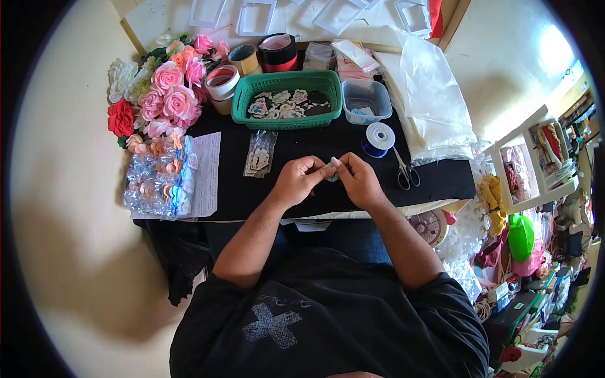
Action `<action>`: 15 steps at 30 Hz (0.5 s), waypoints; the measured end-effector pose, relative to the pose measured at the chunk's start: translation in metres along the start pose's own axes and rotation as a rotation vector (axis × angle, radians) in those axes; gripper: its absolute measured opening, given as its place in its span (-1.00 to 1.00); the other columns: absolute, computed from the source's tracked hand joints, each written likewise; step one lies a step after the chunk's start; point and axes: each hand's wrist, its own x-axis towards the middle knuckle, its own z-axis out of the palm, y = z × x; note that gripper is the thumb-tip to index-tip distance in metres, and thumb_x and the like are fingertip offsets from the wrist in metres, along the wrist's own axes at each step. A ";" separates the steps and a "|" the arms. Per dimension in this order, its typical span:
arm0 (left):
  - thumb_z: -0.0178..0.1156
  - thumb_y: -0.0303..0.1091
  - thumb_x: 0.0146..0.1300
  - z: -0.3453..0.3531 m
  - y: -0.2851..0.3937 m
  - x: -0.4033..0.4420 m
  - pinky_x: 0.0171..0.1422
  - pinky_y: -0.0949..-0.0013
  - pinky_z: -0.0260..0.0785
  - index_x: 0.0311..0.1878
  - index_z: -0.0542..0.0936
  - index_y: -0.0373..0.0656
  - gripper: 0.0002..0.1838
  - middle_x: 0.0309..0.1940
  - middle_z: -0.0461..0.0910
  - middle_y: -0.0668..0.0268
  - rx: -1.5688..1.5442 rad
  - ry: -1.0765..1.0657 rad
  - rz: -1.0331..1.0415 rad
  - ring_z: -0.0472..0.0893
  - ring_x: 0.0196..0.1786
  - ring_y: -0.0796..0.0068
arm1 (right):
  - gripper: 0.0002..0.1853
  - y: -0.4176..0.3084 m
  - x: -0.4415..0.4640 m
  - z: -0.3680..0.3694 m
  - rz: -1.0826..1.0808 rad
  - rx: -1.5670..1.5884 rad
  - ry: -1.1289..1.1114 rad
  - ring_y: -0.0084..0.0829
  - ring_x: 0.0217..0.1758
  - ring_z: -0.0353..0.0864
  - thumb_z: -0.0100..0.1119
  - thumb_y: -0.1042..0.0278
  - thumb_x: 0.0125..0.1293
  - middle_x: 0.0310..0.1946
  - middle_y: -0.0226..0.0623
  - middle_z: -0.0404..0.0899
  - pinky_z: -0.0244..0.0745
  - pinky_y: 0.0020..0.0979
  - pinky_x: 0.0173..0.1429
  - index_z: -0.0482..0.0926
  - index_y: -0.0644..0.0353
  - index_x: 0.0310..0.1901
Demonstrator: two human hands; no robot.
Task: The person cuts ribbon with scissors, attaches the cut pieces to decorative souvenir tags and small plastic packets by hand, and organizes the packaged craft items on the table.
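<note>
My left hand [297, 180] and my right hand [359, 181] meet above the black-covered table, both closed, thumbs and fingertips pinching a small pale piece [332, 169]. Fingers cover most of it, so its exact kind cannot be made out. Just left of my hands lies a clear plastic bag [259, 154] with small printed cutouts inside. Beyond them a green plastic basket [239, 113] holds several flat white cutouts [287, 104] with coloured prints. To the right of my hands are a spool of blue thread or ribbon [379, 138] and scissors [406, 170].
A clear plastic tub [366, 101] and plastic sheeting [435, 94] stand at the right. Tape rolls [222, 82] and artificial roses [170, 94] fill the back left. Wrapped packets [157, 179] lie on a printed sheet [207, 170]. White frames [256, 17] rest at the back.
</note>
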 end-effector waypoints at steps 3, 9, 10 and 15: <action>0.30 -0.10 0.30 0.000 0.004 0.000 -0.50 0.62 0.33 -0.30 0.63 -0.17 -0.70 -0.53 0.54 0.49 0.024 -0.003 -0.013 0.45 -0.52 0.79 | -0.81 0.002 -0.001 0.001 -0.046 -0.047 0.033 -0.62 -0.39 0.36 0.10 0.31 0.45 -0.48 -0.39 0.48 0.33 -0.49 -0.28 0.48 0.28 -0.25; 0.28 -0.04 0.30 -0.001 -0.001 0.001 -0.53 0.60 0.32 -0.32 0.64 -0.17 -0.66 -0.54 0.57 0.46 0.021 -0.011 0.006 0.46 -0.55 0.77 | -0.74 0.000 0.000 -0.001 -0.018 -0.109 0.020 -0.38 -0.41 0.53 0.13 0.22 0.43 -0.49 -0.18 0.55 0.39 -0.35 -0.29 0.49 0.28 -0.27; 0.28 -0.05 0.31 -0.001 -0.002 0.001 -0.53 0.60 0.31 -0.31 0.64 -0.17 -0.66 -0.53 0.57 0.46 0.022 -0.015 0.019 0.46 -0.55 0.77 | -0.74 0.000 0.000 -0.001 0.000 -0.106 0.020 -0.38 -0.41 0.52 0.13 0.21 0.43 -0.48 -0.18 0.54 0.39 -0.35 -0.28 0.49 0.28 -0.27; 0.26 -0.08 0.33 -0.003 -0.006 0.002 -0.51 0.62 0.30 -0.23 0.65 -0.19 -0.68 -0.50 0.56 0.48 -0.092 0.027 0.009 0.44 -0.54 0.77 | -0.73 0.010 0.000 0.002 -0.007 0.092 0.015 -0.39 -0.36 0.52 0.17 0.19 0.41 -0.43 -0.17 0.53 0.40 -0.36 -0.26 0.51 0.26 -0.24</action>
